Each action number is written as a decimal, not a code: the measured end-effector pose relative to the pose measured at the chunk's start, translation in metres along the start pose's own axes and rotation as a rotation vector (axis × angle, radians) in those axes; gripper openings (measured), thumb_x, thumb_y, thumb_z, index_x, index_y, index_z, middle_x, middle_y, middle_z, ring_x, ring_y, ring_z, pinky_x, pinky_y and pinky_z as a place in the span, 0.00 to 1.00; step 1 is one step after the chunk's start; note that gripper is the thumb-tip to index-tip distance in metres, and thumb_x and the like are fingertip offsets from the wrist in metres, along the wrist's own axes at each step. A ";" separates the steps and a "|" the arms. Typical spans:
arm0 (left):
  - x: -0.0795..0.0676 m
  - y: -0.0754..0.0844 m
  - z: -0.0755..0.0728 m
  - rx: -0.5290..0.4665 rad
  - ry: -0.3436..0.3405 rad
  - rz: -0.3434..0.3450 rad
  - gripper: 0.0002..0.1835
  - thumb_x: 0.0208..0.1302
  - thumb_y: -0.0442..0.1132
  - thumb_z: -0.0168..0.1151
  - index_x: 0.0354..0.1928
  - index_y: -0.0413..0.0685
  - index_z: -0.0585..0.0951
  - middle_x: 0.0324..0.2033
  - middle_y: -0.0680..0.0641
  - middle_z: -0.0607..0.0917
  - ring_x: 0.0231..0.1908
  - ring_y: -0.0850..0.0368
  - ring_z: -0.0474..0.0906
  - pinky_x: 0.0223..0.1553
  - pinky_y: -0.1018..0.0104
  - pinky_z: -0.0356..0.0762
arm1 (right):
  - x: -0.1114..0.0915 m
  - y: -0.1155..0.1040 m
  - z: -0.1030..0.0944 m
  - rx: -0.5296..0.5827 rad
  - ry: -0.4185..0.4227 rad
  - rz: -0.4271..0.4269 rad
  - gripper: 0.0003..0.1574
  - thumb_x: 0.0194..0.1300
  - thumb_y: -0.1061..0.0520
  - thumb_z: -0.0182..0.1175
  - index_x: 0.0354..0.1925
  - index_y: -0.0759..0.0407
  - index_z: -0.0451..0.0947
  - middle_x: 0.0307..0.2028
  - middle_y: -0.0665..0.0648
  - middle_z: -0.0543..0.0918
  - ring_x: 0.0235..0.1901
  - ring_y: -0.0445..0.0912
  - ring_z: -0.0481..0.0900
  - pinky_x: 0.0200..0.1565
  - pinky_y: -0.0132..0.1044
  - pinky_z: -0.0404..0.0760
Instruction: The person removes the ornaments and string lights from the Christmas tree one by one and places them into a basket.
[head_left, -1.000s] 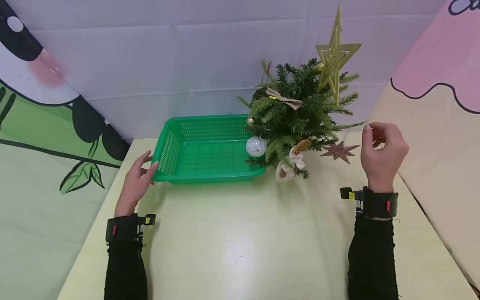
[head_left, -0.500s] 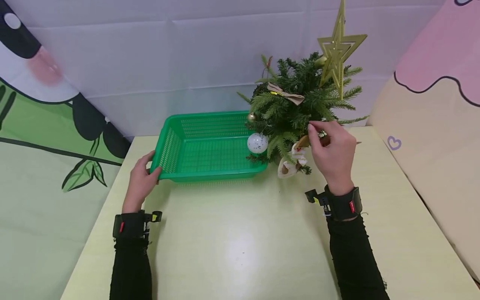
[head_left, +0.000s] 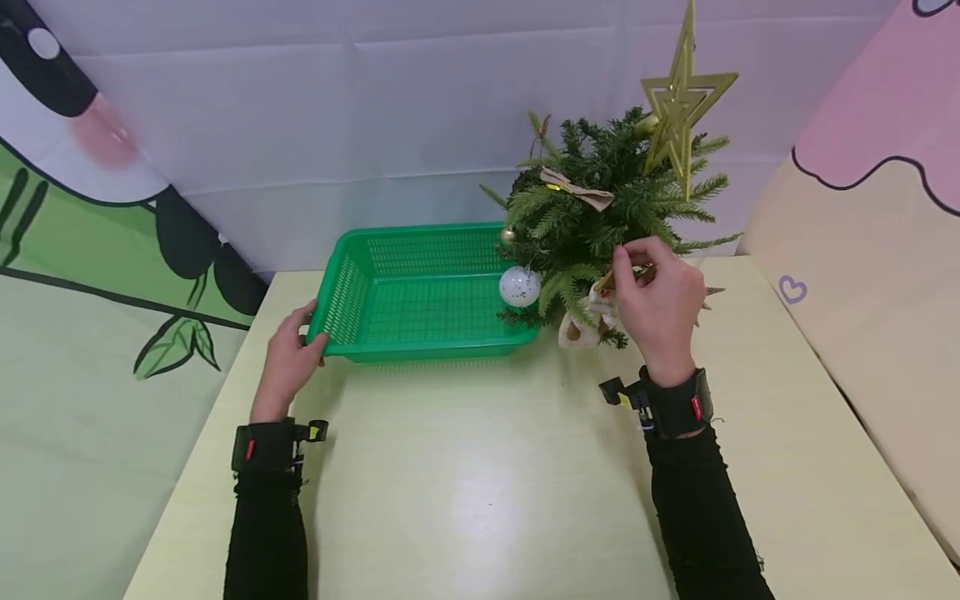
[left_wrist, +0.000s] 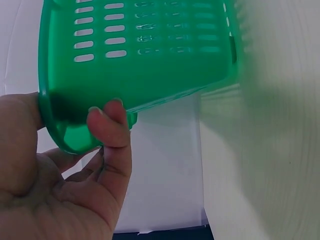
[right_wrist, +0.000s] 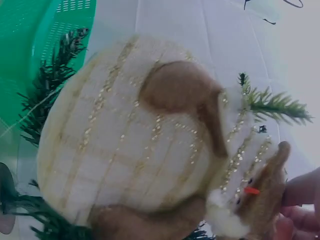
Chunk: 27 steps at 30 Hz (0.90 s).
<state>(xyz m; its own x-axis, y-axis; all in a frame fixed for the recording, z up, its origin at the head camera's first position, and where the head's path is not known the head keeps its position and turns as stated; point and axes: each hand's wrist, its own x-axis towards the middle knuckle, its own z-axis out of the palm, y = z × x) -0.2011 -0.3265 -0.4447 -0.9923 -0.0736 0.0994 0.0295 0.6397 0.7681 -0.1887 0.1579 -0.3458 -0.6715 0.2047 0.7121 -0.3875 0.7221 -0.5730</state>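
Note:
At the left end of the green plastic basket [head_left: 420, 346], my left hand [head_left: 288, 358] grips the rim with curled fingers, as the left wrist view shows around the basket corner [left_wrist: 75, 140]. My right hand [head_left: 660, 300] is at the front right of a small Christmas tree [head_left: 577, 208], thumb and forefinger pinched together by the top of a plush snowman ornament [head_left: 576, 332]. In the right wrist view its fingers [right_wrist: 300, 200] are against the brown hat of the snowman ornament [right_wrist: 145, 130]. The exact pinched part is hidden.
On the tree hang a gold star [head_left: 678, 108], a white speckled bauble [head_left: 519, 287], a bow [head_left: 577, 190] and a small gold ball [head_left: 507, 235]. A glittery star [head_left: 712, 291] is partly behind my right hand. A cloth backdrop [head_left: 420, 108] rises behind the table [head_left: 465, 467].
My right hand has moved left from beside the glittery star to the snowman ornament at the tree's front. My left hand has closed further round the basket rim.

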 end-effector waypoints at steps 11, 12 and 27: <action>0.000 0.001 0.002 0.013 0.012 0.002 0.33 0.78 0.36 0.51 0.81 0.43 0.57 0.66 0.29 0.71 0.38 0.41 0.80 0.29 0.73 0.78 | 0.014 -0.012 -0.008 0.040 0.077 -0.008 0.16 0.77 0.56 0.59 0.40 0.68 0.84 0.29 0.65 0.88 0.20 0.54 0.77 0.28 0.24 0.62; 0.000 0.001 0.002 0.016 0.014 0.003 0.33 0.78 0.35 0.51 0.81 0.43 0.57 0.66 0.29 0.71 0.38 0.41 0.80 0.29 0.73 0.78 | 0.015 -0.013 -0.009 0.050 0.084 -0.016 0.16 0.77 0.56 0.59 0.40 0.69 0.84 0.28 0.65 0.88 0.20 0.52 0.77 0.29 0.23 0.63; 0.001 -0.002 0.004 0.024 0.022 0.026 0.33 0.78 0.34 0.50 0.81 0.39 0.57 0.64 0.29 0.71 0.38 0.42 0.79 0.29 0.74 0.78 | 0.004 -0.033 -0.030 0.134 0.073 -0.147 0.12 0.73 0.58 0.63 0.36 0.67 0.86 0.24 0.62 0.86 0.20 0.41 0.76 0.31 0.23 0.68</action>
<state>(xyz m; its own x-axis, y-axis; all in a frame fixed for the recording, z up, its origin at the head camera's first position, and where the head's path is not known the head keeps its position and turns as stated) -0.2030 -0.3248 -0.4481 -0.9883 -0.0738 0.1332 0.0518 0.6597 0.7497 -0.1599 0.1549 -0.3116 -0.5560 0.1541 0.8168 -0.5616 0.6548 -0.5058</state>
